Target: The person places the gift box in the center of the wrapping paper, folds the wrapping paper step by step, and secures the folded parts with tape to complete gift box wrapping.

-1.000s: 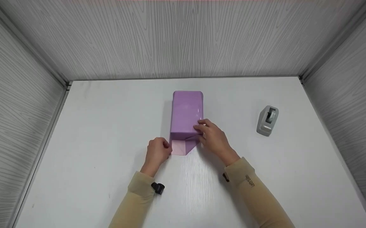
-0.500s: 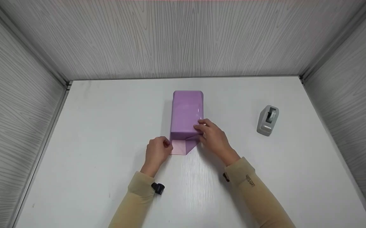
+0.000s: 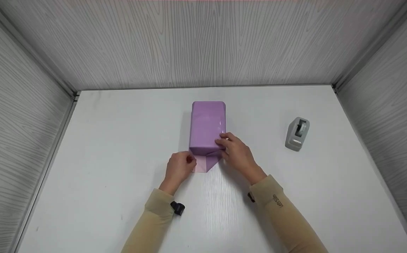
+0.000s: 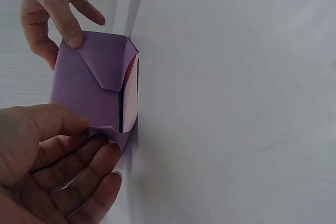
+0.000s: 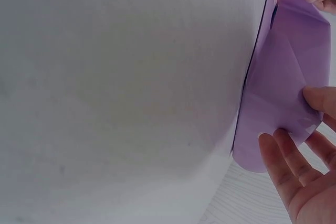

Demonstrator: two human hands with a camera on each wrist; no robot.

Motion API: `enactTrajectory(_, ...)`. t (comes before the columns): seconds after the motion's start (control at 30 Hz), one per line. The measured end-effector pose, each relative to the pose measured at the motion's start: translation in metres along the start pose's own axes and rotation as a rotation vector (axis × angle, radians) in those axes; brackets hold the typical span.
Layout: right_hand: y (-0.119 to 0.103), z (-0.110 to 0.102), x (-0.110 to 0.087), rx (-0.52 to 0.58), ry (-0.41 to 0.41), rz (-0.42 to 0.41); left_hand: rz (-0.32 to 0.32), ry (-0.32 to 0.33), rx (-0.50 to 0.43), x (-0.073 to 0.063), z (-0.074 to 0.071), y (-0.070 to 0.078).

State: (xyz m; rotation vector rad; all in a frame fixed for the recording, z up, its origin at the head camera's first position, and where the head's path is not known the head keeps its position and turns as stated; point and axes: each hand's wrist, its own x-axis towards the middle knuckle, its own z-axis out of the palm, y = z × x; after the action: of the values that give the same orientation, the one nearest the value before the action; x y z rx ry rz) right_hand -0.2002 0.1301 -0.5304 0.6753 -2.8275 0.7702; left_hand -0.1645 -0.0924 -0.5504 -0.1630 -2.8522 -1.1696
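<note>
A box wrapped in glossy purple paper (image 3: 207,123) lies lengthwise at the middle of the table. At its near end, a folded paper flap (image 3: 200,166) shows a pale pink underside. My left hand (image 3: 180,167) pinches the paper's left edge at that end; in the left wrist view, the thumb lies on the fold (image 4: 102,128) with the fingers curled behind it. My right hand (image 3: 240,154) holds the near right corner of the box, its thumb on the end face and its fingers along the side paper (image 5: 273,93) in the right wrist view.
A grey tape dispenser (image 3: 297,134) with a roll stands to the right of the box on the white table (image 3: 101,158). Grey wood-grain panels (image 3: 203,45) rise behind the table and on both sides.
My left hand has shifted slightly right, covering more of the pink flap. The right hand and the box stay practically where they were.
</note>
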Motion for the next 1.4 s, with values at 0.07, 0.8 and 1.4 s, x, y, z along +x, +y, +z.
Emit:
enactTrajectory(0.07, 0.0, 0.0, 0.0, 0.0, 0.003, -0.003, 0.006, -0.015, -0.023, 0.001, 0.001, 0.0)
enactTrajectory(0.8, 0.002, 0.002, -0.001, -0.008, 0.027, -0.04, 0.294, -0.235, 0.139, -0.004, 0.007, 0.0)
enactTrajectory(1.4, 0.001, 0.0, -0.002, -0.018, 0.039, -0.063, 0.34, -0.363, 0.351, -0.019, 0.005, 0.002)
